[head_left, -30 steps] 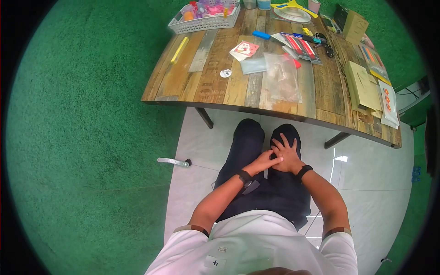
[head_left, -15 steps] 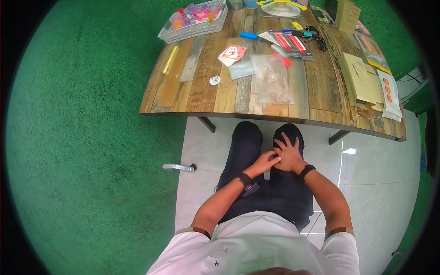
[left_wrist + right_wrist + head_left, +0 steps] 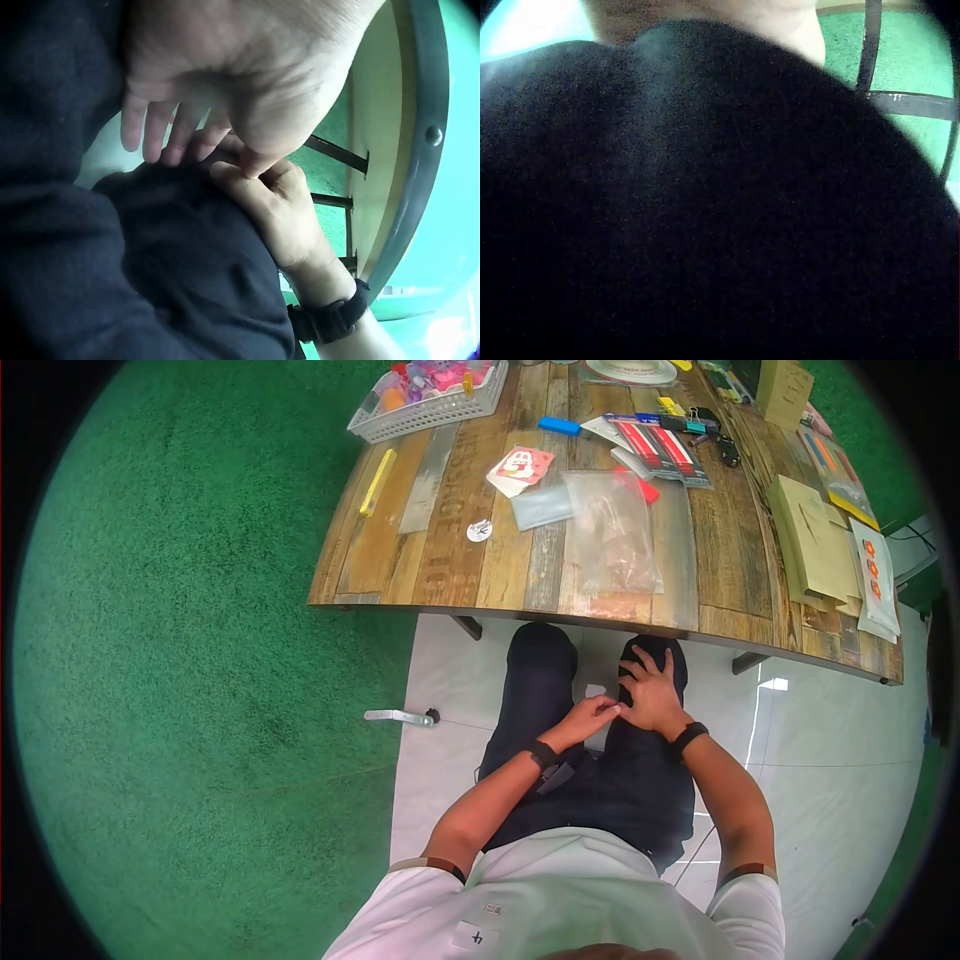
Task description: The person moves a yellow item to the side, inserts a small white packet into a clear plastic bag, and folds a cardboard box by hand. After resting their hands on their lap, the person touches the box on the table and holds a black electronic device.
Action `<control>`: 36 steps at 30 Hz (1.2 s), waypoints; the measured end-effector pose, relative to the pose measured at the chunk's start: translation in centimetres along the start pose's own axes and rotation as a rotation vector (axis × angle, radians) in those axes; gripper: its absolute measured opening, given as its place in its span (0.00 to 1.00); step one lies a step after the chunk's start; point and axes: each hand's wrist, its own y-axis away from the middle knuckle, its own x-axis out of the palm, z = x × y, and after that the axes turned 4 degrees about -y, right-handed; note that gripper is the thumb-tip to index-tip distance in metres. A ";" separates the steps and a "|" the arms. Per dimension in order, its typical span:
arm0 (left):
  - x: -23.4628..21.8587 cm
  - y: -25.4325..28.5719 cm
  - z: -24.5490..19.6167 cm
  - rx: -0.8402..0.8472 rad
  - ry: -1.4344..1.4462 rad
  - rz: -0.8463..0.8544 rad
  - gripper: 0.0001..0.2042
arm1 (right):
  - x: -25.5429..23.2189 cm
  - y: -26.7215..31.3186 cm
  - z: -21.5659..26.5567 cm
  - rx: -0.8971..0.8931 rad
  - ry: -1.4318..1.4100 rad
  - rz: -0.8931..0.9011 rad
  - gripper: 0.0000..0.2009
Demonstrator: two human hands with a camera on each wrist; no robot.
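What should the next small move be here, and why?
Probably lift the right hand toward the clear plastic bag: that hand rests spread on the knee, the left hand touches it, neither seems to hold anything, and the bag lies near the front of the table.

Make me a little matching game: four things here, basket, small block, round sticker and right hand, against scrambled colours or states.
Things
1. Basket
2. Small block
3. Round sticker
4. Right hand

Colours or states
A. Fingers spread on the knee
B. White with dark print
C. Holds pink and purple items
D. Blue

Pairs: 1-C, 2-D, 3-B, 4-A
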 end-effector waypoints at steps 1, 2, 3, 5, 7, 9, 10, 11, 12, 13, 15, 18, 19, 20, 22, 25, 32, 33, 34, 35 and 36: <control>0.2 -0.1 0.1 0.017 0.001 -0.016 0.19 | 0.0 0.1 -0.1 0.002 -0.001 0.005 0.21; 0.3 -0.1 0.3 0.035 0.003 -0.033 0.19 | -0.1 0.1 -0.1 0.011 0.008 0.000 0.21; 0.3 0.0 0.3 0.033 0.007 -0.031 0.19 | -0.2 0.2 -0.2 0.019 0.018 -0.004 0.20; 0.2 0.1 0.4 0.026 -0.074 -0.025 0.19 | -0.2 0.3 -0.2 0.039 0.027 -0.009 0.19; 0.0 0.1 0.6 0.022 -0.075 -0.031 0.19 | -0.2 0.3 -0.2 0.056 0.037 -0.016 0.18; -0.3 0.2 0.9 0.017 -0.077 -0.038 0.19 | -0.2 0.4 -0.2 0.079 0.063 -0.033 0.16; -0.5 0.2 1.1 0.011 -0.091 -0.037 0.20 | -0.2 0.4 -0.2 0.077 0.064 -0.031 0.16; -0.6 0.2 1.2 0.005 -0.106 -0.035 0.20 | -0.3 0.5 -0.1 0.080 0.070 -0.034 0.16; -0.8 0.2 1.2 0.005 -0.103 -0.035 0.20 | -0.4 0.5 -0.1 0.083 0.077 -0.036 0.15; -0.9 0.3 1.1 -0.005 -0.096 -0.038 0.20 | -0.4 0.5 0.0 0.083 0.078 -0.034 0.15; -1.0 0.3 1.3 -0.016 -0.085 -0.042 0.20 | -0.4 0.4 0.0 0.084 0.078 -0.037 0.16; -1.2 0.3 1.9 0.006 -0.086 -0.041 0.20 | -0.3 0.2 0.1 0.087 0.088 -0.026 0.16; -1.3 0.3 1.8 0.005 -0.079 -0.045 0.21 | -0.3 0.2 0.1 0.085 0.091 -0.023 0.16; -1.3 0.4 1.7 0.004 -0.072 -0.049 0.21 | -0.2 0.1 0.1 0.086 0.092 -0.023 0.16; -1.3 0.3 2.1 0.001 -0.061 -0.049 0.21 | -0.2 0.1 0.2 0.084 0.094 -0.020 0.16; -1.1 0.1 2.4 -0.004 -0.053 -0.046 0.21 | -0.2 0.0 0.3 0.091 0.096 -0.010 0.16; -0.9 -0.1 2.9 -0.020 -0.058 -0.035 0.21 | -0.2 0.0 0.3 0.104 0.103 0.006 0.16; -0.9 -0.1 2.9 -0.020 -0.058 -0.037 0.21 | -0.1 0.0 0.3 0.104 0.105 0.004 0.16; -1.0 -0.1 2.9 -0.019 -0.059 -0.038 0.22 | -0.1 0.0 0.3 0.102 0.106 0.005 0.16; -0.9 0.0 2.8 -0.018 -0.060 -0.039 0.22 | -0.1 0.0 0.2 0.101 0.108 0.004 0.16; -1.0 0.0 2.8 -0.018 -0.059 -0.041 0.22 | -0.1 0.0 0.2 0.101 0.111 0.004 0.16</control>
